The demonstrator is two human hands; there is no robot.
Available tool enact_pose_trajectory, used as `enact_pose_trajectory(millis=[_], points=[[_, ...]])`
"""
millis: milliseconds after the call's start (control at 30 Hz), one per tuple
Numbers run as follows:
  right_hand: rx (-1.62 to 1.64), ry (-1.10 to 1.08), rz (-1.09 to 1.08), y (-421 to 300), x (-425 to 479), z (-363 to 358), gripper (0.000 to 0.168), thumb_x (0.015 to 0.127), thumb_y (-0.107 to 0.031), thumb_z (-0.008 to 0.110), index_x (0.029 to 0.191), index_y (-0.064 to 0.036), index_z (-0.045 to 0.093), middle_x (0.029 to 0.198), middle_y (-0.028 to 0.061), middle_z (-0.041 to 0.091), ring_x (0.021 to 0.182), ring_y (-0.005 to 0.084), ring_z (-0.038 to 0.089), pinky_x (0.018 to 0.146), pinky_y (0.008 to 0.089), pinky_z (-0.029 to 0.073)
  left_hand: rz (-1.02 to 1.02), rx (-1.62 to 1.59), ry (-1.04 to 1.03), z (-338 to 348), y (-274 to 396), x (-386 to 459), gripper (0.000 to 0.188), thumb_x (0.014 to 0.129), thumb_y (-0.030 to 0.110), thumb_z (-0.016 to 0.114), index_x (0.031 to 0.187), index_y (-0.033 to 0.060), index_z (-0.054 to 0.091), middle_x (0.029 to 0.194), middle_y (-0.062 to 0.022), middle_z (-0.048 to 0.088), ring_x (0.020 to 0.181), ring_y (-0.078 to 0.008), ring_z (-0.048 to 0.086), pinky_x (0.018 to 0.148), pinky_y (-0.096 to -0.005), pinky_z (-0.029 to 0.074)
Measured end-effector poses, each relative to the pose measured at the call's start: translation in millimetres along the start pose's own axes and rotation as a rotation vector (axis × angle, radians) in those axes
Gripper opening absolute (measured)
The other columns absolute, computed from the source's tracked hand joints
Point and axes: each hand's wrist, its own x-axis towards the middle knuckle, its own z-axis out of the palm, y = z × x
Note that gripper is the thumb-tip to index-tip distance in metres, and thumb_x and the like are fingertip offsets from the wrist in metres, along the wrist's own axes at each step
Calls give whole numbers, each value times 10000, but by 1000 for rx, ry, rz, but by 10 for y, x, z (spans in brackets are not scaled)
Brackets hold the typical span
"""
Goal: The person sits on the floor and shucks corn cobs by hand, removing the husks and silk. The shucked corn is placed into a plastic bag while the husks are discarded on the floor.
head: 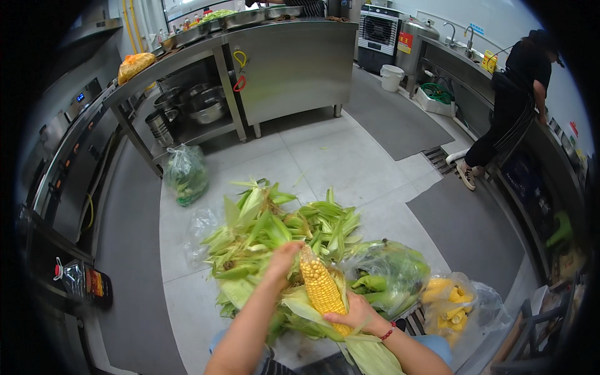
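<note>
A partly husked ear of corn [323, 290] with yellow kernels slants up and leftward before me. My right hand [358, 314] grips its lower part, thumb across the kernels. Peeled-back husk leaves [372, 354] hang below that hand. Blurred, my left hand [285, 261] is at the pale tip of the ear; whether its fingers hold anything there is hidden. Beneath both hands a heap of green corn husks [267, 229] spreads over the floor. To the right lie a clear plastic bag of unhusked corn [391, 276] and another bag of husked yellow corn [452, 304].
A tied bag of green vegetables [185, 176] sits on the tiles beyond the heap. Left stands a jug of dark liquid [86, 283]. Steel counters [293, 70] stand ahead. A person [511, 98] leans at the right counter. Floor drain grates [438, 160] interrupt the floor.
</note>
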Motion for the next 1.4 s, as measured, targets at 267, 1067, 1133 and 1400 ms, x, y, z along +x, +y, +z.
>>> enact_pose_trajectory(millis=[267, 1067, 1133, 1400], points=[[-34, -14, 58, 96, 18, 74, 859, 765, -588, 736, 1280, 57, 497, 1082, 230, 680, 1006, 358, 671, 907, 412, 511, 511, -358, -145, 44, 141, -119, 376, 1038, 331, 469, 1181, 10, 601, 1111, -122, 662, 1092, -206, 589, 1007, -398, 436], [886, -120, 108, 126, -9, 110, 700, 856, -464, 721, 1290, 42, 505, 1140, 79, 620, 992, 151, 602, 841, 301, 501, 244, 23, -872, -67, -139, -392, 939, 831, 422, 760, 1499, 2, 250, 1447, -105, 423, 1329, -201, 411, 1122, -342, 328], [927, -141, 115, 151, -27, 109, 746, 835, -494, 730, 1299, 42, 497, 1152, 81, 613, 998, 153, 597, 840, 299, 500, 254, 44, -883, -88, -137, -424, 1051, 777, 491, 778, 1514, -4, 216, 1485, -104, 374, 1363, -198, 361, 1140, -339, 297], [1024, -174, 107, 18, -84, 63, 836, 803, -573, 726, 1324, 31, 478, 1139, 80, 609, 974, 152, 594, 813, 287, 500, 296, 175, -926, -220, -45, -694, 1202, 722, 231, 861, 1547, 8, 16, 1499, -138, 340, 1356, -203, 339, 1129, -314, 289]])
